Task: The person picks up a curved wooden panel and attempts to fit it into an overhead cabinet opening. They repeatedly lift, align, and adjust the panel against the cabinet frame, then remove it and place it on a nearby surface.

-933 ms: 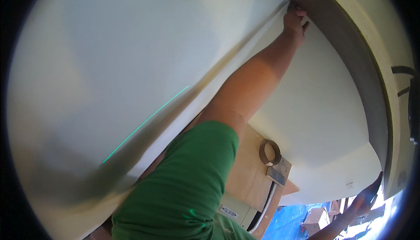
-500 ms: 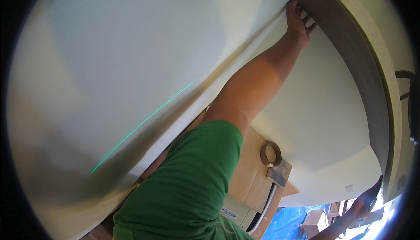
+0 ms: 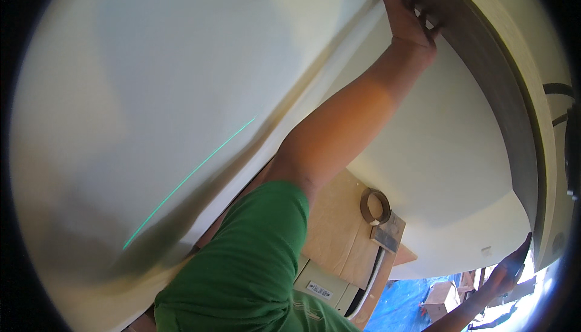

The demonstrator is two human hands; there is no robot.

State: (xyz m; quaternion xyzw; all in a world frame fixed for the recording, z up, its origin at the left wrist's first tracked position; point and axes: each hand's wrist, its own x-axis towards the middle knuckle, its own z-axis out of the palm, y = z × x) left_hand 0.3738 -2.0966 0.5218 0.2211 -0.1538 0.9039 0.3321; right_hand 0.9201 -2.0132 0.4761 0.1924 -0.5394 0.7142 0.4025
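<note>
- Nearest, a green sleeve (image 3: 236, 259) covers the person's left upper arm, and the bare left forearm (image 3: 345, 126) stretches from it toward the far right.
- Just right of the sleeve is a beige box (image 3: 305, 276) with a pale label.
- Past that box, a light wooden board (image 3: 333, 223) shows beneath the forearm; at its right edge are a small block (image 3: 387, 232) with a dark face and a brown ring (image 3: 365, 208) that looks like a roll of tape.
- On the left, a broad white surface (image 3: 181, 59) carries a slanting thin green line of light (image 3: 187, 180).
- On the near right, the right hand (image 3: 503, 276) reaches with extended fingers to the near end of a gray-brown strip (image 3: 499, 84); I cannot tell whether it grips.
- The strip runs along the right side, from the right hand to the far end, with a pale rim (image 3: 543, 123) on its outer side.
- At the strip's far end, the left hand (image 3: 414, 14) is spread wide, its fingers apart against the strip.
- Farther off, past the right forearm, lie a blue sheet (image 3: 393, 308) and a pale carton (image 3: 440, 302).
</note>
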